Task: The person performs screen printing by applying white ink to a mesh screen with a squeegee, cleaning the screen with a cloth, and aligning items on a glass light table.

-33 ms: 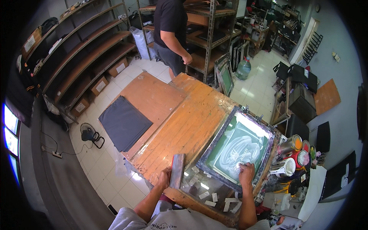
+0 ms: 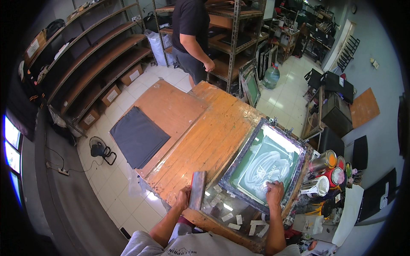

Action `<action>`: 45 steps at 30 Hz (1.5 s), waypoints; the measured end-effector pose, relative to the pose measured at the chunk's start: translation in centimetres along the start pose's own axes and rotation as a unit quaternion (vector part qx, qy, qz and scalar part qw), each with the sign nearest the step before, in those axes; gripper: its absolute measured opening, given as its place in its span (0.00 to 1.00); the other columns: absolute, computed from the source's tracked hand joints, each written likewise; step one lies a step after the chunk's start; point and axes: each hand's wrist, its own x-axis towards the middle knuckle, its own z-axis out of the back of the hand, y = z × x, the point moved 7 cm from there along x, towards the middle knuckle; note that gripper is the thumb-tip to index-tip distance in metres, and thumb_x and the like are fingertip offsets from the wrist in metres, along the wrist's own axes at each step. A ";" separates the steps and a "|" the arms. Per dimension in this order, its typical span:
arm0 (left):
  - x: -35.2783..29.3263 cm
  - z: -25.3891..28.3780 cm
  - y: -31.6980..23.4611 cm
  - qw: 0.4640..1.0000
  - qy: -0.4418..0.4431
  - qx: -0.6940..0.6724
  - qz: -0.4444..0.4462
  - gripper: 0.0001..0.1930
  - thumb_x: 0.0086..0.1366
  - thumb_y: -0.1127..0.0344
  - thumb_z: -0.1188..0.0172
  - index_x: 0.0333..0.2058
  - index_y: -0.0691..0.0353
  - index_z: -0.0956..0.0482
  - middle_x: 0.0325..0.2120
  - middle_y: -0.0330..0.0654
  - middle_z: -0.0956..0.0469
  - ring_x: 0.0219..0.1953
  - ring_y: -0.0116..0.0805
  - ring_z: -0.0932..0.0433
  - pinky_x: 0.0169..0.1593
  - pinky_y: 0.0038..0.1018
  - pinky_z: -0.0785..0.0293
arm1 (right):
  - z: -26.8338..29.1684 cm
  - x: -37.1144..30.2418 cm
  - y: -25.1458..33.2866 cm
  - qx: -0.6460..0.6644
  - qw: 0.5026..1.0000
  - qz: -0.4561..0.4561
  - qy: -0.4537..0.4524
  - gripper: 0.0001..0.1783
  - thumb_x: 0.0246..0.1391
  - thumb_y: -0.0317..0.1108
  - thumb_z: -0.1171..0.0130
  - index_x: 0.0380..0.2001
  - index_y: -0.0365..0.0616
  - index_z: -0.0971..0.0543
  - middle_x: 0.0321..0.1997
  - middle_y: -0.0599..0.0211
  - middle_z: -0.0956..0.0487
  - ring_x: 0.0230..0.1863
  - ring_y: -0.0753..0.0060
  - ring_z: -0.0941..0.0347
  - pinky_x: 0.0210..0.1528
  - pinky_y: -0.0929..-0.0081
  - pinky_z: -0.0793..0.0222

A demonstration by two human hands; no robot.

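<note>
My left hand (image 2: 183, 199) is closed round a squeegee (image 2: 197, 190), a flat wooden bar with a red strip along one edge, held upright at the near edge of the wooden table (image 2: 205, 141). To the right, a dark-framed printing screen (image 2: 252, 155) with green mesh lies on the table. White swirls of wet-looking paint or liquid cover its middle, over pale lettering. My right hand (image 2: 274, 193) presses pinched fingers onto the near right part of the mesh. A small whitish bit shows at the fingertips; its kind cannot be made out.
A stack of dark fabric sheets (image 2: 139, 137) lies on a brown board (image 2: 171, 102) at the table's left. Open paint cans (image 2: 321, 185) crowd the right side. Tape pieces (image 2: 239, 219) dot the near surface. Another person (image 2: 191, 42) stands beyond the table by shelves (image 2: 232, 51).
The white swirls on the mesh look slightly different under my right hand. The person at the back has shifted a touch to the right. My left hand stays put.
</note>
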 end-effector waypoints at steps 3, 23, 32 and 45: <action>-0.2 -0.3 -0.3 0.999 -0.007 -0.024 -0.022 0.20 0.65 0.59 0.56 0.46 0.66 0.23 0.41 0.48 0.20 0.45 0.42 0.22 0.54 0.35 0.28 | -0.5 -0.7 1.5 0.072 0.997 0.020 0.031 0.18 0.38 0.22 0.37 0.36 0.51 0.12 0.36 0.58 0.20 0.43 0.49 0.26 0.46 0.54 0.30; -4.3 -4.5 -4.2 1.000 0.018 -0.015 -0.007 0.22 0.61 0.61 0.56 0.51 0.64 0.26 0.46 0.46 0.20 0.49 0.40 0.22 0.59 0.33 0.29 | -0.3 7.7 -3.6 0.041 0.999 0.004 -0.024 0.16 0.42 0.21 0.42 0.32 0.51 0.13 0.36 0.65 0.18 0.45 0.55 0.26 0.51 0.59 0.31; -4.7 -4.3 -4.8 1.000 0.000 0.003 -0.015 0.22 0.61 0.60 0.55 0.51 0.63 0.26 0.44 0.43 0.20 0.47 0.38 0.22 0.55 0.31 0.28 | -5.5 18.9 -3.3 0.008 0.996 0.059 -0.067 0.16 0.45 0.24 0.44 0.31 0.58 0.12 0.32 0.65 0.21 0.41 0.55 0.27 0.44 0.58 0.30; -4.2 -4.1 -4.4 1.000 -0.005 -0.002 -0.006 0.20 0.61 0.61 0.54 0.49 0.63 0.25 0.42 0.45 0.20 0.45 0.40 0.22 0.54 0.32 0.27 | -0.3 3.6 -2.8 0.072 0.983 0.165 0.045 0.22 0.41 0.16 0.40 0.38 0.53 0.13 0.39 0.69 0.19 0.43 0.62 0.29 0.47 0.63 0.30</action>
